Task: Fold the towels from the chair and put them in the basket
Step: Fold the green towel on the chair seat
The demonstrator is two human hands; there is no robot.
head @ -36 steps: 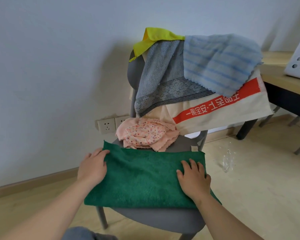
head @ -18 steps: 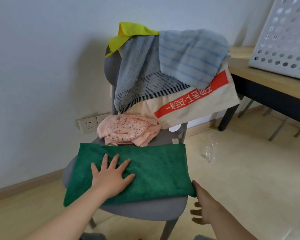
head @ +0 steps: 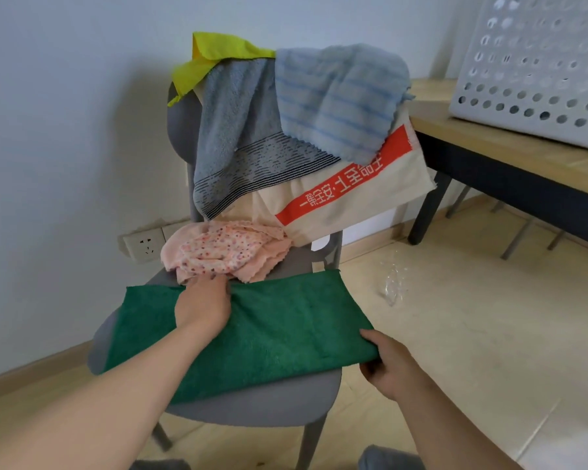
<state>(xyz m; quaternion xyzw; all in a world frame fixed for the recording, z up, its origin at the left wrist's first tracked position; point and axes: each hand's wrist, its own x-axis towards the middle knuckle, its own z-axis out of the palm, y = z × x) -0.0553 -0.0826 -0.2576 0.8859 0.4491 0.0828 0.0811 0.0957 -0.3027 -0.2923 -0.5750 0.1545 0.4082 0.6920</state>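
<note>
A folded green towel (head: 279,330) lies across the seat of the grey chair (head: 262,405). My left hand (head: 202,305) rests on its far edge near the middle, fingers curled at the edge. My right hand (head: 389,366) grips the towel's near right corner, fingers under the cloth. Behind it a pink spotted towel (head: 224,254) sits crumpled on the seat. Over the chair back hang a grey towel (head: 238,137), a blue striped towel (head: 336,100), a yellow cloth (head: 214,59) and a cream towel with a red band (head: 350,188). The white perforated basket (head: 537,62) stands on the table at right.
A wooden table with dark legs (head: 510,154) stands right of the chair. A wall socket (head: 143,244) sits low on the wall behind. A clear crumpled plastic piece (head: 392,286) lies on the tiled floor right of the chair.
My left hand slid from flat on the green towel to its far edge. My right hand came off the towel's top and took its near right corner. The view moved closer.
</note>
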